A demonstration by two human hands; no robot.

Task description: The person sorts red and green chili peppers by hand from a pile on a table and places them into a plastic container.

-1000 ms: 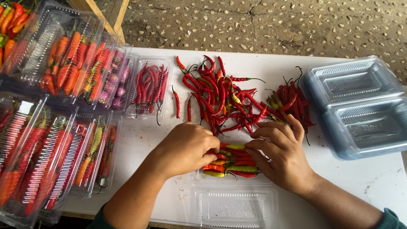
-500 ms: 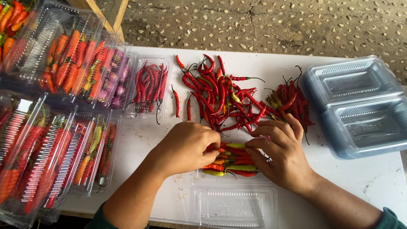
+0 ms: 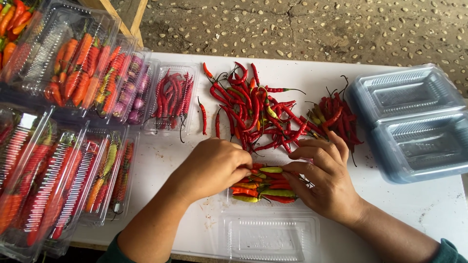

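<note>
A white table [image 3: 419,214] carries everything here, with pebbled ground beyond its far edge. Since half a second ago almost nothing has shifted: both hands sit where they were, over the same clear plastic clamshell tray [image 3: 269,234], with only a slight closing of the fingers on the peppers. The left side of the table is filled by stacked clear boxes of packed chilies [image 3: 63,146], red, orange and some green, and one open box of long red chilies [image 3: 171,96] lies just beside them. At the right edge stand two nested stacks of empty bluish clear trays [image 3: 414,122], well apart from the hands. In the middle spreads a loose heap of thin red chilies [image 3: 253,112], and a smaller, darker heap [image 3: 336,117] lies just beyond the right hand. The left hand [image 3: 214,168] is curled, knuckles up, its fingertips pinched onto the left ends of a small bundle of mixed red, orange and green chilies [image 3: 265,185] lying in the far half of the clamshell tray. The right hand [image 3: 326,180] closes on the bundle's right ends, fingers bent over the top and thumb beneath, so the bundle lies between the two grips and is partly hidden by them. The tray's near half, the ribbed lid, lies open and bare towards the person.
</note>
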